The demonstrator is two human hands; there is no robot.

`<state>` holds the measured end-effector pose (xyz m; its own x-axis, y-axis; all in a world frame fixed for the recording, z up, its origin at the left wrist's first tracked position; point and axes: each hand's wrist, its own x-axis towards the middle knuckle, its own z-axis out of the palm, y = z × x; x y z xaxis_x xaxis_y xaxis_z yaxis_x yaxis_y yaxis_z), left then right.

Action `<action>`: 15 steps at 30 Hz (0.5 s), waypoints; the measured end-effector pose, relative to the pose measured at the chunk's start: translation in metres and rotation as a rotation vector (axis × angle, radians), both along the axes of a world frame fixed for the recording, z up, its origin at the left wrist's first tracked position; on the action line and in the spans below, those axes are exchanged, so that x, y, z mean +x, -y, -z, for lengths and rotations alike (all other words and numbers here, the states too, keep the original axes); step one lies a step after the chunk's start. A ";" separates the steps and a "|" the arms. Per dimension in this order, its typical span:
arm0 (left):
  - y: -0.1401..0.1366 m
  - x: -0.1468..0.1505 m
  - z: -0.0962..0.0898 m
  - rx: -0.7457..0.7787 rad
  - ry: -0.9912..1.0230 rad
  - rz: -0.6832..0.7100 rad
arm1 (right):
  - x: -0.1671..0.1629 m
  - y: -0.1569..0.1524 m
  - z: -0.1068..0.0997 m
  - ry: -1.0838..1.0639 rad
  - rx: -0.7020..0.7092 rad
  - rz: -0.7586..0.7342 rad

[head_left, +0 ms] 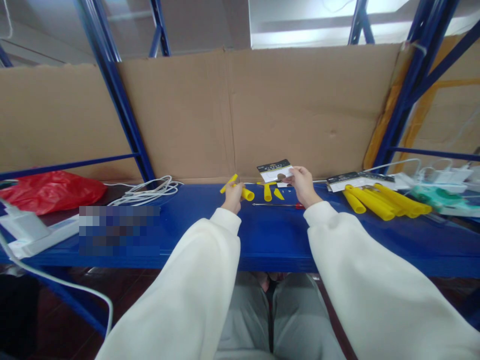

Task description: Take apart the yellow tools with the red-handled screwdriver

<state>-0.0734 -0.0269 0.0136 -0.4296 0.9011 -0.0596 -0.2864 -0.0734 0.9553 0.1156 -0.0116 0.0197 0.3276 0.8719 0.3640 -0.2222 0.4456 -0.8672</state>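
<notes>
My left hand [234, 196] is closed on a yellow plastic handle-like piece [247, 194], whose round end sticks out on the right. A slim yellow strip [228, 183] juts up from the same fingers. My right hand [302, 184] pinches a black-and-white printed card [275, 171] by its right edge, tilted above the table; a dark thing near the fingertips is too small to name. Between the hands, a short yellow tube-shaped piece [267, 193] and a pointed yellow piece [278, 194] rest on the blue table. A screwdriver [279, 204] with a red handle lies nearer me, its handle end beside my right wrist.
At right lie several yellow tubular handles [386, 202] and a stack of printed cards [343, 181], with white chargers and cables [446, 175] beyond. On the left are coiled white cable [150, 191], a red plastic bag [56, 190] and a power strip [48, 237]. Cardboard [281, 110] walls the back.
</notes>
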 end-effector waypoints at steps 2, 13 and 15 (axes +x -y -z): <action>0.004 0.000 -0.002 -0.014 -0.008 0.015 | 0.010 -0.004 -0.002 -0.049 -0.025 0.081; 0.008 0.001 -0.003 0.014 0.005 0.063 | 0.057 -0.021 0.006 -0.067 -0.163 0.411; 0.007 0.000 -0.002 0.019 -0.001 0.062 | 0.059 -0.022 0.007 -0.050 -0.173 0.394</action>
